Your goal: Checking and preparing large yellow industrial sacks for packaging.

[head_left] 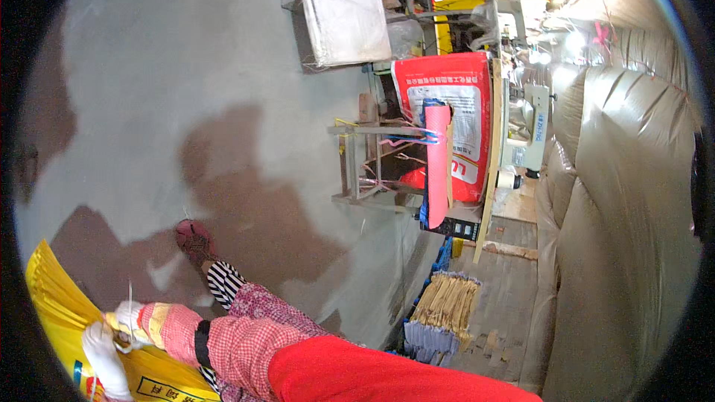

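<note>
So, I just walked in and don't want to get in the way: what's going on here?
A person is handling a yellow sack at the picture's lower left. Their right hand and left hand, both in white gloves, are close together at it; how tightly the fingers are closed is too small to tell. Away from the hands, toward the picture's right, are a pink pad, a red-and-white sack and a white machine.
</note>
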`<act>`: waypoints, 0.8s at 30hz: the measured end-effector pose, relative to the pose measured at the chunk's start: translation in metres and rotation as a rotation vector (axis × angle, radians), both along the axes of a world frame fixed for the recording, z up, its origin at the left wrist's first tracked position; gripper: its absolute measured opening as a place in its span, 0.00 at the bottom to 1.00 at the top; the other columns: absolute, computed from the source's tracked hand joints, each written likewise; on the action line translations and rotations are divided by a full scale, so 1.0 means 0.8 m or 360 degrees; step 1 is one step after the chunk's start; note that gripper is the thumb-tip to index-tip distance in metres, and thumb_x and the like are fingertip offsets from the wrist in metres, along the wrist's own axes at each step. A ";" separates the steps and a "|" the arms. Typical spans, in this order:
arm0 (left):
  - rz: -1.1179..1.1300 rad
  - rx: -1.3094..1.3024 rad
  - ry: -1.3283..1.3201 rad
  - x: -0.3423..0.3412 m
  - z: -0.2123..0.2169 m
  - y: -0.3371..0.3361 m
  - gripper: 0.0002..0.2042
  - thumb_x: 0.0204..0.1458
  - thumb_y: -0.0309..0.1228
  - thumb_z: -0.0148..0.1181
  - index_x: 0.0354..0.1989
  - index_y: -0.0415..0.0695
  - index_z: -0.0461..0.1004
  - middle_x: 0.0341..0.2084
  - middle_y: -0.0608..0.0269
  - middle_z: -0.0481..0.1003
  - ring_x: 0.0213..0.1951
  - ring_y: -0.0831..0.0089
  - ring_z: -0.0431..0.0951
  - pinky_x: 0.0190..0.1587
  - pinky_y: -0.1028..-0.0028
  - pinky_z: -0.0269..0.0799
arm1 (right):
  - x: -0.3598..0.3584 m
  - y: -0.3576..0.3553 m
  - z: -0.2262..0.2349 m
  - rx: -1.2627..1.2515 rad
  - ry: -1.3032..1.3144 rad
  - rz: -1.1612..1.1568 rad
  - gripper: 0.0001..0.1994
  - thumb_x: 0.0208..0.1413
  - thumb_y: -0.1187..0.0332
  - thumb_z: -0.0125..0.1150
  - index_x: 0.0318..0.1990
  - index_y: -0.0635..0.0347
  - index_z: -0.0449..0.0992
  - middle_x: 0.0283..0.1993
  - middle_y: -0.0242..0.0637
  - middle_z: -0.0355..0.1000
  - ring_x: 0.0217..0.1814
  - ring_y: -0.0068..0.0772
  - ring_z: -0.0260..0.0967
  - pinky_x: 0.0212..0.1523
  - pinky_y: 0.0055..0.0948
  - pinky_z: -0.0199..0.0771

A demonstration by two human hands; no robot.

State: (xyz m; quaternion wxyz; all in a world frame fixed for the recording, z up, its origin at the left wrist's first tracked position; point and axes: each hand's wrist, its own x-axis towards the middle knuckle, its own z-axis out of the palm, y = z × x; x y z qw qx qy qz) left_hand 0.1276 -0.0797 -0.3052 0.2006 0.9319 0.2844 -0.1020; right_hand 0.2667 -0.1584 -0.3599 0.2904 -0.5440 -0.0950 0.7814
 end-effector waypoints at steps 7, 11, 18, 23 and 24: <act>0.0744 -0.1417 0.0013 -0.067 0.028 -0.015 0.15 0.59 0.30 0.47 0.52 0.39 0.68 0.47 0.54 0.72 0.45 0.71 0.70 0.45 0.71 0.66 | -0.059 -0.025 0.030 -0.0422 0.1181 -0.1188 0.06 0.53 0.62 0.59 0.28 0.51 0.73 0.22 0.27 0.66 0.23 0.27 0.63 0.23 0.31 0.65; 0.0962 -0.0898 -0.0669 -0.062 0.028 -0.037 0.17 0.55 0.31 0.53 0.52 0.39 0.67 0.46 0.57 0.72 0.43 0.66 0.72 0.41 0.69 0.68 | -0.043 -0.012 0.035 -0.0506 0.1034 -0.1199 0.06 0.53 0.64 0.61 0.29 0.51 0.71 0.21 0.24 0.61 0.19 0.18 0.56 0.21 0.22 0.57; 0.0677 -0.0109 -0.0609 -0.002 0.153 -0.006 0.11 0.54 0.31 0.55 0.40 0.36 0.77 0.35 0.52 0.79 0.35 0.59 0.78 0.38 0.68 0.74 | -0.024 0.009 0.078 -0.0293 0.0889 -0.1134 0.07 0.50 0.62 0.61 0.28 0.50 0.69 0.28 0.25 0.66 0.18 0.18 0.57 0.17 0.19 0.53; 0.1881 -0.1511 -0.0703 -0.028 0.156 -0.014 0.15 0.59 0.34 0.47 0.41 0.33 0.74 0.39 0.51 0.76 0.39 0.63 0.77 0.39 0.67 0.73 | -0.013 0.017 0.109 -0.0100 0.0732 -0.0343 0.08 0.49 0.63 0.57 0.26 0.56 0.72 0.22 0.39 0.72 0.13 0.33 0.66 0.14 0.34 0.66; 0.2232 -0.2041 -0.1221 -0.035 0.152 -0.023 0.15 0.61 0.35 0.45 0.41 0.34 0.72 0.38 0.51 0.75 0.38 0.65 0.76 0.37 0.68 0.72 | -0.003 0.020 0.121 0.0463 0.0055 0.0227 0.08 0.46 0.63 0.58 0.27 0.57 0.73 0.23 0.42 0.72 0.20 0.40 0.70 0.21 0.39 0.68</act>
